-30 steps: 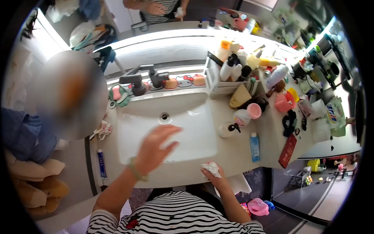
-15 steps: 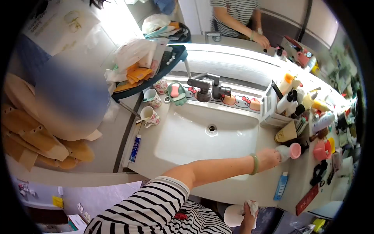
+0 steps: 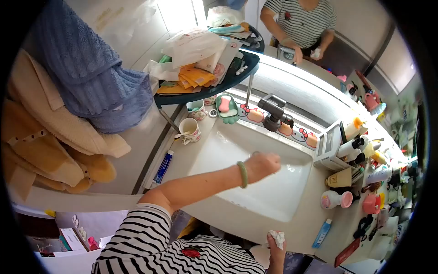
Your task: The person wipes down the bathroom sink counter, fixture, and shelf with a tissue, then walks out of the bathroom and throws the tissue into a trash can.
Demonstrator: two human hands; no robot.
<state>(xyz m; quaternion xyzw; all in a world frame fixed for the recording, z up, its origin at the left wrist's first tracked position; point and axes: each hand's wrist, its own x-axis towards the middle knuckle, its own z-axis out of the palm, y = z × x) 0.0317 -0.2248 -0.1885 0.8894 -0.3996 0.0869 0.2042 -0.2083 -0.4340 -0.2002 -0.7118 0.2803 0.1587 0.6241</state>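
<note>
Over the white basin point(image 3: 269, 201), my left hand point(image 3: 262, 165) is held with its fingers curled inward and a green bangle on its wrist. Whether anything is inside those fingers is hidden. The dark faucet point(image 3: 273, 112) stands behind the basin, apart from this hand. At the counter's front edge my right hand point(image 3: 277, 246) is closed on a crumpled white tissue point(image 3: 276, 237). A round bottle with a pink cap point(image 3: 335, 200) stands right of the basin, with a blue tube point(image 3: 322, 234) lying in front of it.
Floral cups point(image 3: 189, 131), a soap dish point(image 3: 226, 108) and a toothpaste tube point(image 3: 163, 167) are left of the basin. A dark shelf point(image 3: 214, 91) holds packets above them. Bottles crowd a white organizer point(image 3: 327, 146) at right. Blue towels point(image 3: 91, 68) hang at far left.
My left hand has moved from the pink-capped bottle back left over the basin. My right hand still holds the tissue. The camera view has turned and shifted.
</note>
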